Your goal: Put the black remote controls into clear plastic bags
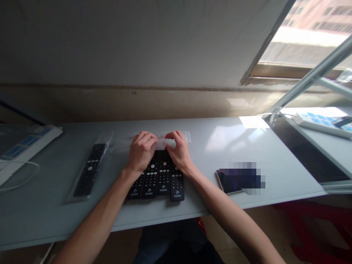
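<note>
My left hand (141, 150) and my right hand (179, 149) are both curled shut, pinching a clear plastic sleeve (162, 143) between them, one at each side so the thin film is stretched where I can work it. Right under my wrists four black remotes (156, 181) lie side by side, touching, buttons up, close for grabbing. Out on the bench (247, 146), a bagged remote (89, 170) sits apart to my left, a phone (229, 181) to my right.

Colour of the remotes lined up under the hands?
Black, with white and grey buttons: four remotes side by side. Head view, the only one, shows them.
</note>
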The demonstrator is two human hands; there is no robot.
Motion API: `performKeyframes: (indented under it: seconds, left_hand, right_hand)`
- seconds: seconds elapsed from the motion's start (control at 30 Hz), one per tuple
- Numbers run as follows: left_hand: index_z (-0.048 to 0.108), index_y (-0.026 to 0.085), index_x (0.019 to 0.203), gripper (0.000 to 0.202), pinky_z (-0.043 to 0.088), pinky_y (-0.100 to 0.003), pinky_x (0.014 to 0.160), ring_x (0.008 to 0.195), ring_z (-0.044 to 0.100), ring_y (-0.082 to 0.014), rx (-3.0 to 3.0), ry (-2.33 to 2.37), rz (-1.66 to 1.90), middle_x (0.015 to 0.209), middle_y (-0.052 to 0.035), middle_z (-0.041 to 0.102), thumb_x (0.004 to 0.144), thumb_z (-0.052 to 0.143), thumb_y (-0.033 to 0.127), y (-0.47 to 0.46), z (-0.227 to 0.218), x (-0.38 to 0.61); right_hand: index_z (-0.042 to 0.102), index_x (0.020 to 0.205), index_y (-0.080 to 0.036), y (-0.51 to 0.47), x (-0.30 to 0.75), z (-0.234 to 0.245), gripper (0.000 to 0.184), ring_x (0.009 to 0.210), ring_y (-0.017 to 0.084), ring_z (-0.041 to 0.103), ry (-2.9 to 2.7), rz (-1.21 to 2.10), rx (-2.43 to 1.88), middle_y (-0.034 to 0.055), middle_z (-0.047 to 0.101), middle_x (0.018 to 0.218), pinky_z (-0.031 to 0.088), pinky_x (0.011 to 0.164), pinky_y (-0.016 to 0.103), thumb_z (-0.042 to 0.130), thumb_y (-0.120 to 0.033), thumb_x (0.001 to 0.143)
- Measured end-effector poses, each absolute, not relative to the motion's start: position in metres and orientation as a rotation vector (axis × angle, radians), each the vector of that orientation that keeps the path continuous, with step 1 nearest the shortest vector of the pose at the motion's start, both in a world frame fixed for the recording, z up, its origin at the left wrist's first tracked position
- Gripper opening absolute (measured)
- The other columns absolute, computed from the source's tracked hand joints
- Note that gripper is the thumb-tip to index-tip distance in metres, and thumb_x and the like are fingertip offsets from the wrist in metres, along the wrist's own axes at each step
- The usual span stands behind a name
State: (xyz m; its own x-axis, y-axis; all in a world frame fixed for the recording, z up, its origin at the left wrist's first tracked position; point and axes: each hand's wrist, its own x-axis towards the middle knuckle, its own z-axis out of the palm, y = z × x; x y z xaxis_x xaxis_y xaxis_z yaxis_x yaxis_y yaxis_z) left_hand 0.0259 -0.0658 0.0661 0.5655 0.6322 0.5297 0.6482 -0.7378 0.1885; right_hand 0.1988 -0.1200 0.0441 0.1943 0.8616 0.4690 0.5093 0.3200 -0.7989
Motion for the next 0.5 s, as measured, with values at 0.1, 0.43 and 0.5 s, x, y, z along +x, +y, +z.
performKeyframes:
  seconds: [0.1,0.43,0.5]
  left_hand:
    - [0.072,0.021,0.087,0.024,0.050,-0.044,0.094,0.106,0.065,-0.0295,-2.756,-1.156,-0.939,0.098,-0.0094,0.078,0.104,0.056,0.021,-0.0659,0.0663,0.0261]
    - [0.067,0.020,0.088,0.025,0.049,-0.042,0.087,0.099,0.065,-0.0298,-2.706,-1.079,-1.047,0.092,-0.0103,0.075,0.107,0.054,0.030,-0.0594,0.0588,0.0228]
    - [0.070,0.019,0.092,0.026,0.050,-0.042,0.088,0.101,0.065,-0.0306,-2.745,-1.053,-1.017,0.095,-0.0111,0.076,0.108,0.052,0.029,-0.0596,0.0596,0.0232]
  right_hand:
    - [0.058,0.096,-0.026,-0.1188,0.1987,0.0427,0.019,0.104,0.023,0.061,-1.427,0.389,-1.350,0.0042,0.067,0.105,0.050,0.095,0.037,0.058,-0.009,0.087]
    - [0.071,0.112,-0.027,-0.1222,0.1980,0.0511,0.032,0.104,0.021,0.063,-1.452,0.413,-1.289,0.0027,0.067,0.103,0.051,0.097,0.037,0.065,-0.005,0.089]
    - [0.073,0.117,-0.028,-0.1221,0.1974,0.0494,0.038,0.104,0.021,0.063,-1.477,0.399,-1.263,0.0031,0.066,0.105,0.052,0.098,0.037,0.066,-0.004,0.089]
